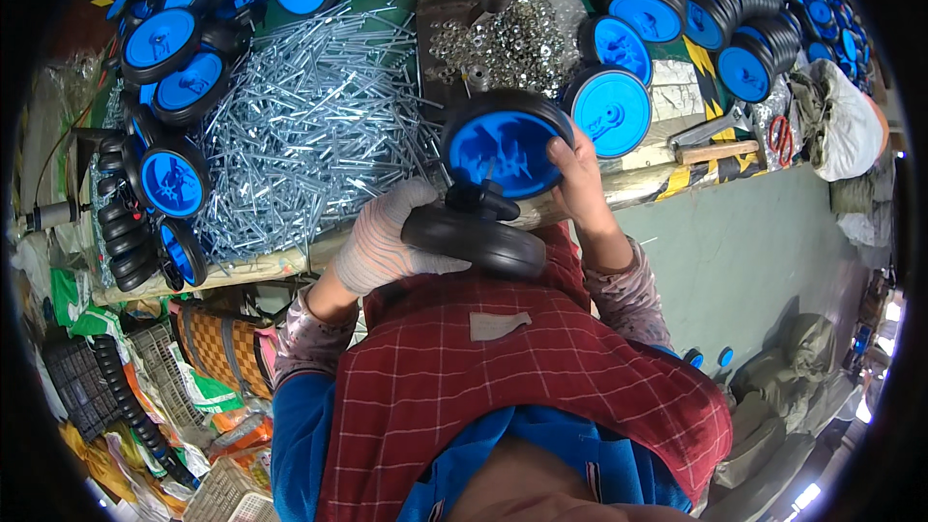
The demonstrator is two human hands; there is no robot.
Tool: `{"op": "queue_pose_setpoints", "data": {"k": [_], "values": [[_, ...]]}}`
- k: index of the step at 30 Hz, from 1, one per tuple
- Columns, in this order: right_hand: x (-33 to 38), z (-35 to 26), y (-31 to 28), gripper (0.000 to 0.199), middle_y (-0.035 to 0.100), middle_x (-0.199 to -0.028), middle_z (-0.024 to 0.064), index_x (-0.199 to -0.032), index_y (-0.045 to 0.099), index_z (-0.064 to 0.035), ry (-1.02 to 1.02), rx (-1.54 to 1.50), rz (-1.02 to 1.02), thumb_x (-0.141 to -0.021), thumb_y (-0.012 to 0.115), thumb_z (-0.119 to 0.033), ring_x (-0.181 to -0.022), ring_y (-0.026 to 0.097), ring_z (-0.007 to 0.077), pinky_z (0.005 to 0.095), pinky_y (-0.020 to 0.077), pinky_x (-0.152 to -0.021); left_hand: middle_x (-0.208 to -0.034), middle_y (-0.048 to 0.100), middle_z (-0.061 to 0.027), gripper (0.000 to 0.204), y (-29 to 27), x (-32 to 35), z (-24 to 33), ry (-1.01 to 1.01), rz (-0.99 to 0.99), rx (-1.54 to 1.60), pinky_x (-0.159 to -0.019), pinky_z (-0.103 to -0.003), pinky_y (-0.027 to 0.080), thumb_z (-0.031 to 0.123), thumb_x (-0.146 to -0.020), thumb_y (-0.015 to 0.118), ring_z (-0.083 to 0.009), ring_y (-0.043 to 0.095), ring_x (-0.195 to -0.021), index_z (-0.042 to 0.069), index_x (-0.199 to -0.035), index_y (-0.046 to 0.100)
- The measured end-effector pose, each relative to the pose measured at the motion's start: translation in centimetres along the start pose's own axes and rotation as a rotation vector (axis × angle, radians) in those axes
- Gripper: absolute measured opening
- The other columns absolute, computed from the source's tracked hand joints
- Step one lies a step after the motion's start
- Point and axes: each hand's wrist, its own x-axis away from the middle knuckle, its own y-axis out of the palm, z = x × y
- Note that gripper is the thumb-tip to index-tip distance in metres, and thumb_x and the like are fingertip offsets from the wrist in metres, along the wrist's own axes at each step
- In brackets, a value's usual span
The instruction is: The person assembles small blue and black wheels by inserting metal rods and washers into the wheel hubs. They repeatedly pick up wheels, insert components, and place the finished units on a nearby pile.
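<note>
- One lower wheel [476,240], clasped at its left end by the gloved left hand [385,237], part-closed.
- One upper wheel [495,135], grasped by the bare right hand [582,179], thumb on its rim, fingers mostly hidden.
- Both near the bench's [633,191] front edge.

Handwork at a Laden Workbench [633,190]

The gloved left hand [379,240] grips a black-tyred wheel [478,244] edge-on; the bare right hand [582,184] holds a blue-hubbed wheel [498,140] on its twelve-o'clock side. Steel bolts [300,126] lie heaped at ten o'clock, metal nuts [527,39] at twelve, red-handled scissors [781,140] between two and three.
</note>
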Motion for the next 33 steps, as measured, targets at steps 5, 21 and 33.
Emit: {"op": "queue_pose_setpoints", "data": {"k": [5,21,33], "values": [[-0.1,1.0,0.1,0.032,0.058,-0.090,-0.0034,-0.115,0.059,0.0000,0.048,0.108,0.089,-0.094,0.065,-0.024,-0.083,0.049,0.0053,0.0213,0.0422,-0.076,-0.098,0.069,-0.0070,0.052,-0.5,0.9,-1.1,-0.129,-0.065,-0.194,-0.084,-0.034,0.053,0.020,-0.066,0.090,-0.0207,0.068,-0.094,0.009,-0.109,0.062],[-0.8,-0.8,-0.3,0.052,0.062,-0.114,0.0173,-0.128,0.052,0.0035,-0.063,0.341,-0.416,-0.085,0.058,-0.025,-0.110,0.060,0.0255,0.0338,0.0434,-0.097,-0.089,0.065,-0.0135,0.049,-1.7,1.6,-6.1,0.236,-0.082,-0.337,-0.070,-0.037,0.053,0.017,-0.066,0.086,-0.0288,0.066,-0.080,0.004,-0.103,0.056],[-7.9,3.4,-0.1,0.015,0.061,-0.079,0.0133,-0.095,0.071,-0.0041,-0.344,1.176,0.053,-0.081,0.069,-0.004,-0.072,0.063,0.0312,0.0369,0.0512,-0.065,-0.080,0.063,-0.0144,0.058,-1.4,2.6,-10.5,0.384,0.088,-0.343,-0.059,-0.040,0.053,0.031,-0.057,0.090,-0.0333,0.065,-0.069,0.003,-0.095,0.056]]}}
